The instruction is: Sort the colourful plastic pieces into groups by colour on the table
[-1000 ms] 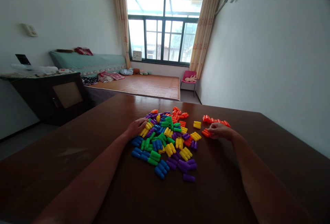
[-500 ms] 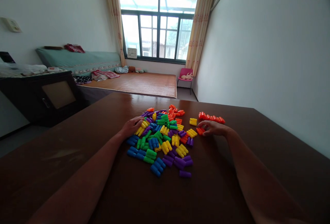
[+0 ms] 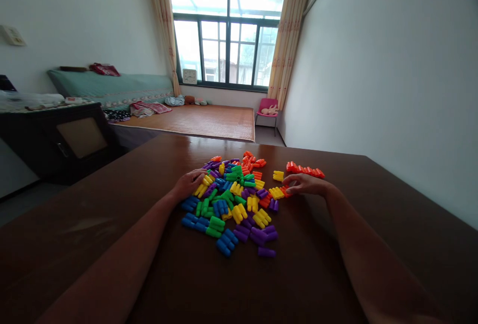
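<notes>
Many coloured plastic pieces lie in a loose pile on the dark table. My left hand [image 3: 189, 183] rests at the pile's left edge, its fingertips by a yellow piece [image 3: 204, 186]; its fingers are slightly bent and hold nothing that I can see. At the right side, my right hand [image 3: 303, 183] has its fingers curved down on an orange piece [image 3: 285, 191], which touches a yellow piece [image 3: 276, 193]. Behind that hand lies a row of joined orange pieces [image 3: 305, 169]. Another yellow piece [image 3: 278, 175] lies just left of its fingertips.
Green pieces [image 3: 238, 179] are in the pile's middle, blue ones [image 3: 227, 242] and purple ones [image 3: 267, 252] at its near side. The brown table [image 3: 317, 274] extends around them. Beyond stand a bed [image 3: 209, 120], a pink chair [image 3: 267, 107] and a dark cabinet [image 3: 48, 137].
My right hand has moved slightly left, and the orange piece under its fingers now sits against the yellow piece. The left hand stays in place on the pile. The view has shifted a little.
</notes>
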Demonstrator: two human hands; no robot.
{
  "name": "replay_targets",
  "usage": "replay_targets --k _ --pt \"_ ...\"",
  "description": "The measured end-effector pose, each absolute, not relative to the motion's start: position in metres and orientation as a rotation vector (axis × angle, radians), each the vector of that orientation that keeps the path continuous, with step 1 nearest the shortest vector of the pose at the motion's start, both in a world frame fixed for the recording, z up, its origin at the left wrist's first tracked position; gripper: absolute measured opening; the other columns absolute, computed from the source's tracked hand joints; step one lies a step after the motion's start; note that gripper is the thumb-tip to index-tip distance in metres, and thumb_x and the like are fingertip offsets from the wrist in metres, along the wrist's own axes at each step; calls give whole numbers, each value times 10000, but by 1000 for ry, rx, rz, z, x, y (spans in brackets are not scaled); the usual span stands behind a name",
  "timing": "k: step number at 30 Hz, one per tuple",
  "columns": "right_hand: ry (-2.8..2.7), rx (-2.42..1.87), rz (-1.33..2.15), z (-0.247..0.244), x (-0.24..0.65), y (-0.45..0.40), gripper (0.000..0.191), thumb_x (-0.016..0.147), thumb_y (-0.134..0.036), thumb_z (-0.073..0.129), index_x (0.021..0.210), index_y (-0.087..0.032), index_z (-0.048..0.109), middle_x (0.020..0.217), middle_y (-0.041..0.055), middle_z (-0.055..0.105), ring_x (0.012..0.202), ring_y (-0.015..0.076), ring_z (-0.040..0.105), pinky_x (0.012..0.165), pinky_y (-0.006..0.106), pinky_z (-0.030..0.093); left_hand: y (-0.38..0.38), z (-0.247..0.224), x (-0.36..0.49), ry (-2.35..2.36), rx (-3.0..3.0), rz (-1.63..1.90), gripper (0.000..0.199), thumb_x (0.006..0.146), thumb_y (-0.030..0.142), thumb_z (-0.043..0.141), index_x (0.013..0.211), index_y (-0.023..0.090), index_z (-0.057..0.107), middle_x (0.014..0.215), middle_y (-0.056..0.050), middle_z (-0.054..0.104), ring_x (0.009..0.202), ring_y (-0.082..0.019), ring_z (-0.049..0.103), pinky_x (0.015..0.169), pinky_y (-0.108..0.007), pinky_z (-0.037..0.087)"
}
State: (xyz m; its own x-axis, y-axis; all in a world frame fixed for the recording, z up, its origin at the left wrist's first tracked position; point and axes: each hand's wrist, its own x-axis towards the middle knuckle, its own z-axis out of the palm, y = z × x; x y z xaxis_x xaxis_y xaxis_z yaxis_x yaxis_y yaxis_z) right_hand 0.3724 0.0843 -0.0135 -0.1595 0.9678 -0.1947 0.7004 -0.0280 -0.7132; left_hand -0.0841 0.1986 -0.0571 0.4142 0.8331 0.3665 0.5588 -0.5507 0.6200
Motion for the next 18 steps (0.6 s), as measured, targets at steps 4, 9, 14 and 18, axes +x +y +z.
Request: replay_targets --k 4,9,14,18 --pt "-1877 -1687 658 -12 351 98 272 764 -420 645 949 -232 710 956 37 704 877 211 629 803 313 492 199 -58 -84 1189 2264 927 601 834 632 403 1061 164 703 1197 -100 662 1128 -263 593 1003 -363 443" --pt "-1995 -1731 277 -17 314 145 307 785 -194 602 1075 -258 680 1061 39 696 959 219 619 902 336 458 204 -65 -86 1155 2240 961 569 833 618 425 1043 173 711 1196 -91 664 1137 -262 587 1018 -366 433" --pt "-2069 -1941 139 -24 294 195 427 783 -195 620 1207 -246 619 1184 71 660 1056 242 609 931 330 439 205 -69 -88 1143 2251 958 539 856 588 416 1054 181 708 1210 -85 657 1159 -257 573 1038 -367 417" --pt "-2074 -2014 182 -32 287 212 331 776 -261 662 1107 -254 656 1082 68 697 983 235 635 865 313 459 204 -69 -88 1144 2258 967 534 867 568 407 1045 167 712 1199 -101 659 1136 -253 589 1015 -357 438"
